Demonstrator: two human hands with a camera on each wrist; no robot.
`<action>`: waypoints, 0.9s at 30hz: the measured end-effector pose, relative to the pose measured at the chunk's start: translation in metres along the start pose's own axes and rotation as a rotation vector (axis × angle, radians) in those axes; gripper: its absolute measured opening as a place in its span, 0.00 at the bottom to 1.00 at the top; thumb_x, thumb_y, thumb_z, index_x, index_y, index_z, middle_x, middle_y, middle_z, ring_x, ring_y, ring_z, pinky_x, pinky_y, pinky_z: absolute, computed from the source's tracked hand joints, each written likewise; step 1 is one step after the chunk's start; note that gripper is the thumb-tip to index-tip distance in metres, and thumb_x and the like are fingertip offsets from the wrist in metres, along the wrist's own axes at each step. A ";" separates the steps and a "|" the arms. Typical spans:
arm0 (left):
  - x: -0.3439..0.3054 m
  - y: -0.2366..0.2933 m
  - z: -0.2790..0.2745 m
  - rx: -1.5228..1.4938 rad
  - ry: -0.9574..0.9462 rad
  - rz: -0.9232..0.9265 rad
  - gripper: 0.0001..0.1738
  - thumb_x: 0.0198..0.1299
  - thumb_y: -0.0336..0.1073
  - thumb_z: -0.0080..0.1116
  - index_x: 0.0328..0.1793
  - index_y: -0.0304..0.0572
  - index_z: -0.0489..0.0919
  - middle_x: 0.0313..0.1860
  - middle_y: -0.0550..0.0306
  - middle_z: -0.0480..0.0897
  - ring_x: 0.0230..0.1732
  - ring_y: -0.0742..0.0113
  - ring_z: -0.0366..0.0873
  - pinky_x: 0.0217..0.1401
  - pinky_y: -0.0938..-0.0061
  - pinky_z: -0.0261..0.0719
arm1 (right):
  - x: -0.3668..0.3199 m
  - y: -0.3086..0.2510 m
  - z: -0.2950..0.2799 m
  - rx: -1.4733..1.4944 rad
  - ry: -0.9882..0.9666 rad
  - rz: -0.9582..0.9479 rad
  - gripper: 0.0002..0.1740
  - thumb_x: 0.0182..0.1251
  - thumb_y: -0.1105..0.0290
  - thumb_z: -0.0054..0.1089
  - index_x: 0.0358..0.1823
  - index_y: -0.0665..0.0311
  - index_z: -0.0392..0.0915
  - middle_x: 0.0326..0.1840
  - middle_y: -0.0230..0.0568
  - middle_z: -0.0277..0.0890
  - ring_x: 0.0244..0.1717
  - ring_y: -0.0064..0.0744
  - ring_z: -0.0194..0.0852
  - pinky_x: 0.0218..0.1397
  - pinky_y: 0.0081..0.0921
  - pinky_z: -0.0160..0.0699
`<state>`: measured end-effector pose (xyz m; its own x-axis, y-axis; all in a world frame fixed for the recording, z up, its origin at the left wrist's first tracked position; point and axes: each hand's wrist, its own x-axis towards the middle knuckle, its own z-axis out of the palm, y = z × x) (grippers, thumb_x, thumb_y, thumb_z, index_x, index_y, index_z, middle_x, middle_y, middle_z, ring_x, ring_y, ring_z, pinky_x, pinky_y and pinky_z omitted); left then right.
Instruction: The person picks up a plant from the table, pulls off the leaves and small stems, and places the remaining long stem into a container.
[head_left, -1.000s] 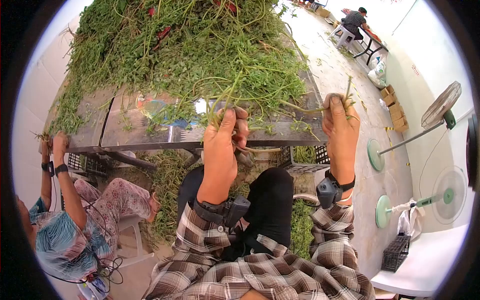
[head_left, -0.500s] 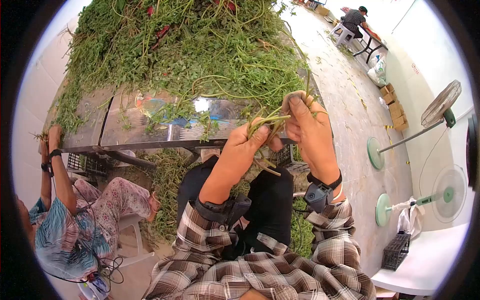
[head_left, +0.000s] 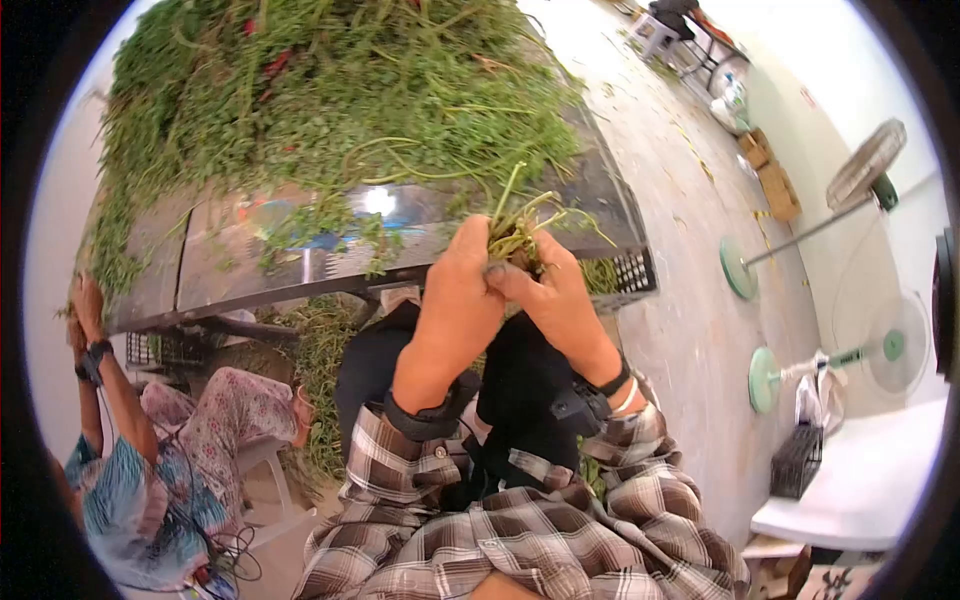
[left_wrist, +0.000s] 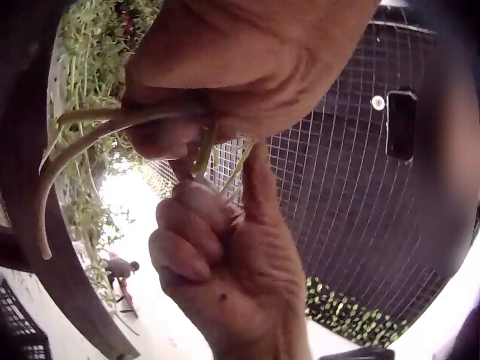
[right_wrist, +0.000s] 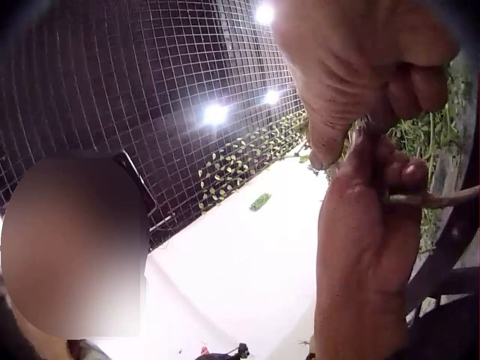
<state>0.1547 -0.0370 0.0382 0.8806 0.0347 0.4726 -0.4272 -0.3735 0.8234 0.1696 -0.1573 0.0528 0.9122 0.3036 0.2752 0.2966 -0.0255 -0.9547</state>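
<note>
My left hand (head_left: pixel 460 295) grips a small bunch of thin green plant stems (head_left: pixel 515 235) beyond my lap, level with the table's front edge. Thumb against it, my right hand (head_left: pixel 562 305) pinches the same bunch from the other side. Stem ends fan out above the fingers. In the left wrist view, thicker cut stems (left_wrist: pixel 90 131) stick out from the left hand's fist. The right wrist view has the two hands meeting, with the fingertips partly hiding the stems. A large heap of leafy green plants (head_left: pixel 330 110) covers most of the table (head_left: pixel 225 255).
Under the table's right corner stands a black plastic crate (head_left: pixel 632 275). More cut greens (head_left: pixel 330 370) lie below the table. Another person (head_left: pixel 150 480) sits at the left, hands at the table edge. Two standing fans (head_left: pixel 765 380) (head_left: pixel 740 268) are on the right.
The hands, wide apart a second ago, have come together at the bunch; the right moved left and down. A long stem between them is gone from there. The head view has shifted slightly.
</note>
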 end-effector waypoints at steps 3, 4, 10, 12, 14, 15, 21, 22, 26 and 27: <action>0.001 0.017 0.007 0.092 -0.113 -0.062 0.08 0.53 0.23 0.46 0.39 0.36 0.63 0.35 0.35 0.72 0.38 0.32 0.70 0.34 0.50 0.67 | -0.013 0.000 -0.008 0.193 0.103 0.230 0.14 0.60 0.67 0.59 0.43 0.69 0.73 0.29 0.25 0.69 0.30 0.12 0.60 0.30 0.14 0.62; -0.001 0.020 0.011 0.091 -0.157 -0.080 0.09 0.55 0.24 0.47 0.42 0.35 0.65 0.35 0.35 0.73 0.39 0.32 0.69 0.36 0.54 0.68 | -0.017 0.006 -0.009 0.306 0.153 0.235 0.13 0.63 0.66 0.57 0.43 0.68 0.73 0.28 0.24 0.68 0.27 0.10 0.58 0.27 0.12 0.58; -0.005 0.016 0.033 0.051 -0.251 0.078 0.14 0.56 0.24 0.48 0.50 0.33 0.68 0.42 0.37 0.72 0.42 0.37 0.71 0.40 0.61 0.71 | -0.033 0.019 -0.020 0.526 0.338 0.309 0.14 0.65 0.65 0.54 0.48 0.64 0.72 0.24 0.20 0.66 0.19 0.07 0.56 0.18 0.08 0.49; -0.005 0.019 0.036 -0.020 -0.318 0.063 0.17 0.55 0.23 0.48 0.53 0.31 0.68 0.42 0.41 0.70 0.41 0.42 0.72 0.41 0.65 0.72 | -0.039 0.020 -0.024 0.593 0.394 0.315 0.15 0.65 0.64 0.54 0.49 0.64 0.71 0.23 0.20 0.65 0.18 0.07 0.56 0.17 0.08 0.49; -0.007 0.022 0.039 -0.041 -0.383 0.063 0.18 0.55 0.22 0.48 0.54 0.30 0.68 0.41 0.43 0.69 0.40 0.45 0.72 0.40 0.66 0.72 | -0.046 0.029 -0.029 0.639 0.397 0.351 0.15 0.66 0.63 0.53 0.49 0.63 0.71 0.23 0.22 0.65 0.16 0.07 0.55 0.15 0.08 0.48; -0.008 0.023 0.041 -0.061 -0.441 0.058 0.19 0.54 0.21 0.48 0.54 0.29 0.68 0.40 0.45 0.68 0.39 0.47 0.72 0.40 0.67 0.72 | -0.047 0.030 -0.031 0.641 0.405 0.348 0.15 0.66 0.63 0.53 0.49 0.63 0.71 0.23 0.22 0.65 0.16 0.07 0.55 0.15 0.08 0.48; -0.016 0.015 0.066 -0.049 -0.365 0.156 0.25 0.54 0.23 0.52 0.61 0.33 0.65 0.37 0.49 0.69 0.36 0.55 0.72 0.39 0.70 0.72 | -0.059 0.038 -0.042 0.724 0.495 0.404 0.14 0.68 0.60 0.48 0.42 0.63 0.73 0.19 0.22 0.63 0.14 0.08 0.52 0.13 0.10 0.45; -0.017 0.017 0.067 -0.045 -0.367 0.156 0.25 0.54 0.23 0.52 0.61 0.33 0.65 0.37 0.49 0.69 0.36 0.55 0.72 0.39 0.70 0.72 | -0.062 0.038 -0.044 0.755 0.492 0.414 0.14 0.68 0.60 0.48 0.40 0.63 0.73 0.18 0.22 0.63 0.13 0.09 0.52 0.13 0.11 0.45; -0.015 0.026 0.065 -0.160 -0.434 -0.094 0.35 0.52 0.24 0.56 0.68 0.39 0.58 0.39 0.48 0.74 0.37 0.54 0.74 0.44 0.70 0.73 | -0.070 0.036 -0.051 0.669 0.616 0.422 0.11 0.67 0.62 0.47 0.37 0.62 0.73 0.19 0.24 0.65 0.14 0.11 0.55 0.13 0.12 0.48; -0.015 0.025 0.066 -0.147 -0.482 -0.074 0.38 0.51 0.24 0.57 0.69 0.40 0.56 0.40 0.47 0.76 0.38 0.54 0.76 0.46 0.70 0.72 | -0.068 0.034 -0.051 0.605 0.683 0.418 0.10 0.66 0.63 0.48 0.36 0.61 0.72 0.20 0.25 0.67 0.14 0.12 0.57 0.13 0.12 0.50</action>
<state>0.1440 -0.1078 0.0315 0.8892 -0.3885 0.2417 -0.3544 -0.2504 0.9009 0.1320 -0.2273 0.0078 0.9335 -0.2358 -0.2703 -0.1048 0.5414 -0.8342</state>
